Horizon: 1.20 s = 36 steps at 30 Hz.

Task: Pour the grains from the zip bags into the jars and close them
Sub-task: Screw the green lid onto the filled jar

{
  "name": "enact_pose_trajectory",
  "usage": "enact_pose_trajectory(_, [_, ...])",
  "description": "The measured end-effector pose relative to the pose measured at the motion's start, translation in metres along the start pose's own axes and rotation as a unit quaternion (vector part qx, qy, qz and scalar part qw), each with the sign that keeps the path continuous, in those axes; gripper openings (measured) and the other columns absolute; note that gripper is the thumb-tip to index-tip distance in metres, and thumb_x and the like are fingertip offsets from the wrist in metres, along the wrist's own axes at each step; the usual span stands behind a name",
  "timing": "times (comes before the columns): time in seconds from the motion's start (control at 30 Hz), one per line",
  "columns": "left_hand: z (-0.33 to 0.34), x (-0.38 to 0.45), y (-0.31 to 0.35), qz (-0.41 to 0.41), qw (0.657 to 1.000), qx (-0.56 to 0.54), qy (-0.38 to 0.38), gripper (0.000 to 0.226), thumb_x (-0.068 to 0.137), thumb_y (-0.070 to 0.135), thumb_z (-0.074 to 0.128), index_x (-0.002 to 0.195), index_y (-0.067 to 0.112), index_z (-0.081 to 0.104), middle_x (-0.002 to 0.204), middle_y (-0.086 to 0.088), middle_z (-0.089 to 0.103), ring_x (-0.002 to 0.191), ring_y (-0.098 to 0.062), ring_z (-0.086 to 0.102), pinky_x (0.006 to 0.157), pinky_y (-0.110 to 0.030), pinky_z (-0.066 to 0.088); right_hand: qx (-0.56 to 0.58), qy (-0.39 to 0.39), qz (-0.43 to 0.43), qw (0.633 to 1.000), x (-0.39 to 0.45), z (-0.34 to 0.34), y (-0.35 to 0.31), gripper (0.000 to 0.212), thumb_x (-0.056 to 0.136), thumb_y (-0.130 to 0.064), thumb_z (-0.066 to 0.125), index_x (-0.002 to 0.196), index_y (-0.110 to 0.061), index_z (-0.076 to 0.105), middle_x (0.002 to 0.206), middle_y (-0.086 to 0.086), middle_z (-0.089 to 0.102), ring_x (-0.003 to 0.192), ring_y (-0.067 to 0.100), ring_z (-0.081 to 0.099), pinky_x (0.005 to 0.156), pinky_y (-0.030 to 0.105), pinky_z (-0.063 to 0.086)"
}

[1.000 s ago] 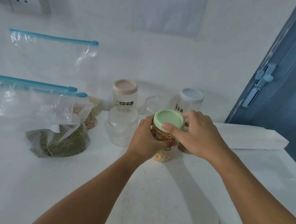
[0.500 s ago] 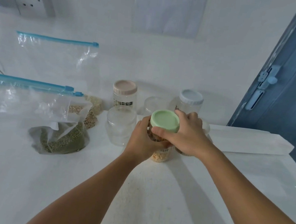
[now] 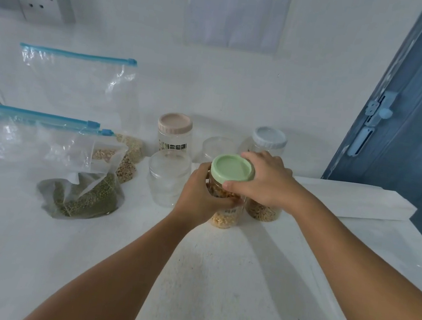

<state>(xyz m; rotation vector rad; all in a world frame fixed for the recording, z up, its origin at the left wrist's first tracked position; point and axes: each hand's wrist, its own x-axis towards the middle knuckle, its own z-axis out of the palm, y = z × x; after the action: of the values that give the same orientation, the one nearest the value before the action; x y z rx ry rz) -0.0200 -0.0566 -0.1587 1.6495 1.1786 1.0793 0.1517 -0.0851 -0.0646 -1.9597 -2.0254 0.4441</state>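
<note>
Head view: I see the left hand (image 3: 201, 196) wrapped around the clear plastic jar of yellow grains (image 3: 225, 215), standing on the white table (image 3: 215, 281). Right hand (image 3: 263, 181) grips the pale green round lid (image 3: 232, 168) sitting on top of that jar, fingers curled over the rim. Just right, a second clear jar of brown grains (image 3: 262, 211), partly hidden by the right hand. Left of it, an empty clear jar (image 3: 167, 178). Behind, a pink-lidded jar (image 3: 174, 133) and a grey-lidded jar (image 3: 269, 139). Far left, a clear zip bag of green grains (image 3: 84, 197) and a zip bag of beige grains (image 3: 124, 159).
</note>
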Motion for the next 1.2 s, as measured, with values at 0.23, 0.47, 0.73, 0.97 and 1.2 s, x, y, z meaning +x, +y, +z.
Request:
enact_pose_trajectory(0.23, [0.007,-0.004,0.0,-0.006,1.0,0.002,0.021,0.091,0.055,0.049,0.097,0.135,0.041,0.053,0.126,0.014,0.062,0.117,-0.005,0.061,0.096,-0.04,0.059,0.029,0.055,0.009,0.998,-0.001,0.013,0.0,0.084,0.078,-0.075,0.07,0.149,-0.04,0.04,0.142,-0.005,0.044,0.136,0.025,0.035,0.103,0.043,0.03])
enact_pose_trajectory(0.47, [-0.029,-0.039,0.004,0.009,0.987,0.158,0.038,0.096,0.081,0.035,0.088,0.157,0.029,0.03,0.136,0.008,0.047,0.121,-0.011,0.051,0.106,-0.035,0.049,0.031,0.085,-0.066,0.994,0.0,0.029,0.006,0.047,0.095,-0.061,0.061,0.141,-0.055,0.055,0.146,-0.004,0.042,0.136,0.025,0.036,0.117,0.047,0.026])
enact_pose_trajectory(0.73, [-0.101,-0.024,-0.032,-0.076,0.971,0.184,0.135,0.119,0.075,0.058,0.086,0.163,0.031,0.01,0.166,-0.008,0.018,0.155,-0.031,0.019,0.123,-0.059,0.027,0.056,0.111,-0.077,0.989,0.011,0.041,0.015,0.039,0.099,-0.048,0.063,0.137,-0.048,0.062,0.159,0.005,0.039,0.14,0.033,0.033,0.12,0.049,0.026])
enact_pose_trajectory(0.97, [-0.099,-0.008,-0.05,-0.088,0.988,0.108,0.073,0.109,0.078,0.043,0.09,0.162,0.027,0.022,0.157,-0.003,0.047,0.137,-0.025,0.053,0.111,-0.049,0.047,-0.019,0.125,-0.052,0.991,0.017,0.035,0.009,0.04,0.099,-0.055,0.059,0.139,-0.053,0.058,0.162,0.003,0.038,0.144,0.033,0.033,0.118,0.053,0.024])
enact_pose_trajectory(1.2, [-0.077,-0.001,-0.051,-0.064,0.993,0.094,0.042,0.096,0.078,0.041,0.09,0.155,0.025,0.035,0.153,0.0,0.049,0.128,-0.019,0.055,0.105,-0.038,0.049,-0.151,0.182,-0.179,0.955,0.015,0.033,-0.032,0.053,0.095,-0.062,0.06,0.141,-0.034,0.061,0.15,0.0,0.049,0.138,0.027,0.043,0.117,0.054,0.016])
